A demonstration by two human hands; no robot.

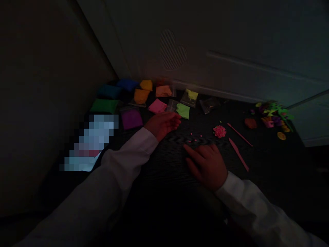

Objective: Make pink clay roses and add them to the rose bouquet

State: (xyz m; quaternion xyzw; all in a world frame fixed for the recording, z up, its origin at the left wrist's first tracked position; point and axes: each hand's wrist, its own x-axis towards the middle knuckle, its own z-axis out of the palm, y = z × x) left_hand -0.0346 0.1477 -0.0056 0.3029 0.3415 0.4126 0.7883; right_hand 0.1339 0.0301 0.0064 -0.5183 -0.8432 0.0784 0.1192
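Observation:
In the dim head view, my left hand (164, 125) rests on its side on the dark table, fingers loosely curled and nothing visible in them. Right beyond its fingertips lies a bag of light green clay (183, 110). My right hand (207, 163) has its index finger and thumb stretched apart and the other fingers folded, and it holds nothing I can see. Its index fingertip is close to several tiny pink clay bits (195, 140). Past its knuckles sits a pink clay flower (219, 131), with small green specks among the petals.
Two pink modelling tools, a thin stick (240, 134) and a knife (239, 155), lie right of the flower. Further right are a brown lump (250, 123) and colourful clay pieces (276, 118). Bagged clay, including purple (131, 117), lines the back left, near a lit phone (89, 144).

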